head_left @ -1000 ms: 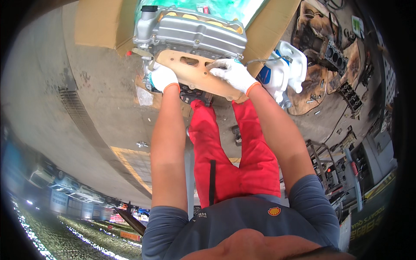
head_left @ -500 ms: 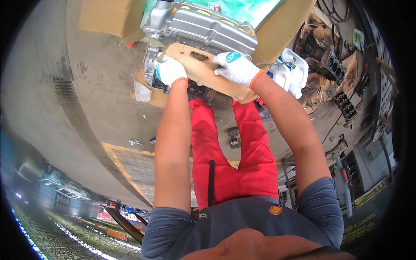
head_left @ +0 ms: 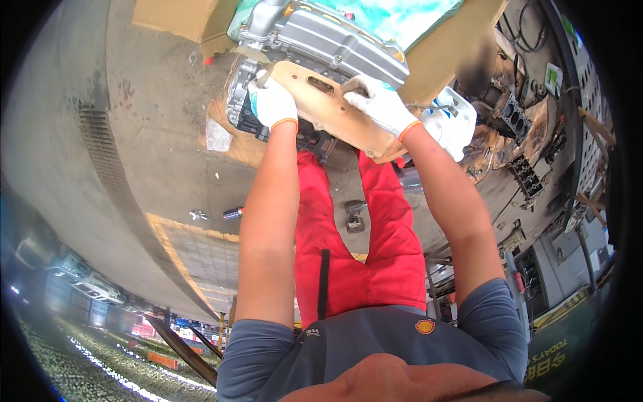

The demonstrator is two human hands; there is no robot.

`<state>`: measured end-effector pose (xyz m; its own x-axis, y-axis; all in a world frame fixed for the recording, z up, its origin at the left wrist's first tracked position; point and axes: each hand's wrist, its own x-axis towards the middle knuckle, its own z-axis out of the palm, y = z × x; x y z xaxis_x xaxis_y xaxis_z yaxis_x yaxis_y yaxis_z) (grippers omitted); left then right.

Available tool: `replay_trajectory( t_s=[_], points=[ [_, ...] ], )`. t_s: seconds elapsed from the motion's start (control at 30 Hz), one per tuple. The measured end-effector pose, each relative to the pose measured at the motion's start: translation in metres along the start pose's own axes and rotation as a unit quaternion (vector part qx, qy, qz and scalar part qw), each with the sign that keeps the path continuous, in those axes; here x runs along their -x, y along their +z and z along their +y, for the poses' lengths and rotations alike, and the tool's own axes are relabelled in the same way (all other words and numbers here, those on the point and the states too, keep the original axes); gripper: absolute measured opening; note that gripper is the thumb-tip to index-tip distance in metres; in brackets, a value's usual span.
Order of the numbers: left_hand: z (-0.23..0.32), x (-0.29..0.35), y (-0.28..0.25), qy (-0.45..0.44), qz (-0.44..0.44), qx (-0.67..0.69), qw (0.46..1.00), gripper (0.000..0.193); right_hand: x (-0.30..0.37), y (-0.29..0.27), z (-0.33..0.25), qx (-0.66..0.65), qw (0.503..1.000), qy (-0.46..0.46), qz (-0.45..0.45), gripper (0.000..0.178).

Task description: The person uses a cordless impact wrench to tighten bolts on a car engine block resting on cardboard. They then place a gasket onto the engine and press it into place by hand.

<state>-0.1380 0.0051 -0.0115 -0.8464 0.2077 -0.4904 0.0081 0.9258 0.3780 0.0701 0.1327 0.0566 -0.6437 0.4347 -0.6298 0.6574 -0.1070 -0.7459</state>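
Arms (head_left: 271,194) stretch forward. Left hand (head_left: 274,105) clasps one end of the tan plate (head_left: 333,115); right hand (head_left: 382,107) curls at its far edge, hold unclear. It slants between them.

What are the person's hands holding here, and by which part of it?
A tan panel: the left hand grips its left end; the right hand is on its upper side, right of the slot, its exact grip unclear.

Red-and-yellow emblem (head_left: 425,326), pale lettering (head_left: 313,331) on my grey shirt (head_left: 375,335)! And yellow writing (head_left: 550,362) across that dark panel (head_left: 581,328)!
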Motion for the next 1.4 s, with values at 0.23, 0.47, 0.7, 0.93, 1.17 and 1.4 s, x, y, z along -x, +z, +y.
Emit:
replay_trajectory(
  t_s=[0.23, 0.47, 0.7, 0.93, 1.17, 1.4],
  points=[
    [0.003, 0.058, -0.044, 0.019, -0.069, 0.318, 0.945, 0.085, 0.044, 0.014, -0.015, -0.333, 0.938, 0.101, 0.001, 0.034],
    [-0.011, 0.192, -0.088, -0.343, -0.328, 0.711, 0.519, 0.05, 0.131, 0.096, -0.08, 0.042, 0.986, -0.116, 0.109, 0.016],
    [-0.04, 0.181, -0.079, -0.35, -0.419, 0.75, 0.374, 0.036, 0.13, 0.083, -0.088, 0.06, 0.958, -0.232, 0.158, 0.018],
    [-0.073, 0.186, -0.074, -0.281, -0.4, 0.687, 0.537, 0.026, 0.048, 0.028, -0.023, 0.052, 0.992, 0.029, 0.112, 0.026],
    [-0.113, 0.199, -0.085, -0.329, -0.414, 0.688, 0.496, 0.025, 0.01, 0.02, -0.021, 0.197, 0.98, 0.006, 0.002, 0.025],
    [-0.135, 0.215, -0.089, -0.339, -0.411, 0.67, 0.517, 0.028, 0.0, 0.009, -0.039, 0.243, 0.965, 0.024, -0.093, 0.025]
  ],
)
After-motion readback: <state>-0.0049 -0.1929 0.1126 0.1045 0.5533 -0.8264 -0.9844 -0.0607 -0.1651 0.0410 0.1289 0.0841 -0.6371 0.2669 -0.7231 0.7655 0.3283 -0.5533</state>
